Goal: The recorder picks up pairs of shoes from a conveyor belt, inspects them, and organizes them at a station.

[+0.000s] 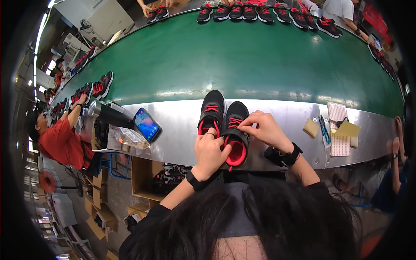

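A pair of black sneakers with red laces and red lining stands side by side before me on the metal ledge, toes pointing away. My left hand (209, 151) is curled at the collars, its thumb against the right sneaker (238, 112) and its fingers at the opening of the left sneaker (211, 103). With thumb and index finger pinched together, my right hand (265, 130) grips the strap across the right sneaker, just below the laces. The fingertips partly cover the strap's end.
Beyond the metal ledge (173, 108) runs a green conveyor belt (173, 56), with several sneakers (249, 12) along its far edge. Left lie a phone (146, 125) and a dark cylinder (112, 116); right, a cutter (324, 129), a sponge (310, 128) and a dotted sheet (340, 147). Co-workers sit nearby.
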A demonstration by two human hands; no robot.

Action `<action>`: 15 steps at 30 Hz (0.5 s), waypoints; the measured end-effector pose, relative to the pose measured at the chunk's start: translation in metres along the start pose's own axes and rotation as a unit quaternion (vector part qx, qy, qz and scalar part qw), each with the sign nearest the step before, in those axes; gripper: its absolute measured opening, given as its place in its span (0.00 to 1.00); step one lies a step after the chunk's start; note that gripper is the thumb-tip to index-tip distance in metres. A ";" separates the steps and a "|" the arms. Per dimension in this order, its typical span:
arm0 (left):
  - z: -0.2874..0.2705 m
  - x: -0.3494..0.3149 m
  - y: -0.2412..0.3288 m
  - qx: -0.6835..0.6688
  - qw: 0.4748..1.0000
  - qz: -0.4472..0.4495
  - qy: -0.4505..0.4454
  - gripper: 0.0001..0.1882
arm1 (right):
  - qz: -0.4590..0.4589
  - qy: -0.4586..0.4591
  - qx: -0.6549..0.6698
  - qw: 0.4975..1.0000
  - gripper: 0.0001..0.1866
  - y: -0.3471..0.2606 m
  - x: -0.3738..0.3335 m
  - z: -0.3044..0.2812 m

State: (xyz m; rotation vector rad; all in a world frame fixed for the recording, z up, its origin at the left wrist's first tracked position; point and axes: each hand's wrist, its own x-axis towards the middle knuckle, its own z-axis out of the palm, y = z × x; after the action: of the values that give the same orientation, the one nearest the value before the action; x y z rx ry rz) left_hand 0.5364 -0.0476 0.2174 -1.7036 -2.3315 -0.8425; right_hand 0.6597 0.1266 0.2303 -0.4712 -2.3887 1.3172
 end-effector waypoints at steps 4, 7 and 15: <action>-0.001 0.002 0.000 0.009 0.999 -0.011 -0.037 0.11 | 0.013 -0.031 0.026 0.999 0.06 0.006 0.006 -0.003; -0.002 0.002 0.000 0.012 0.999 -0.013 -0.037 0.11 | 0.066 -0.082 0.076 0.991 0.08 0.013 0.011 -0.004; 0.000 0.004 0.001 0.015 0.999 -0.011 -0.043 0.11 | 0.041 -0.225 -0.004 0.973 0.13 0.003 0.031 -0.023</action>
State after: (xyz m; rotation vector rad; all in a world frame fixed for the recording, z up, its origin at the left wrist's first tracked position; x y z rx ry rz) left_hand 0.5357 -0.0440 0.2190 -1.7385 -2.4079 -0.7479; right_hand 0.6432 0.1592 0.2440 -0.2980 -2.7627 1.5919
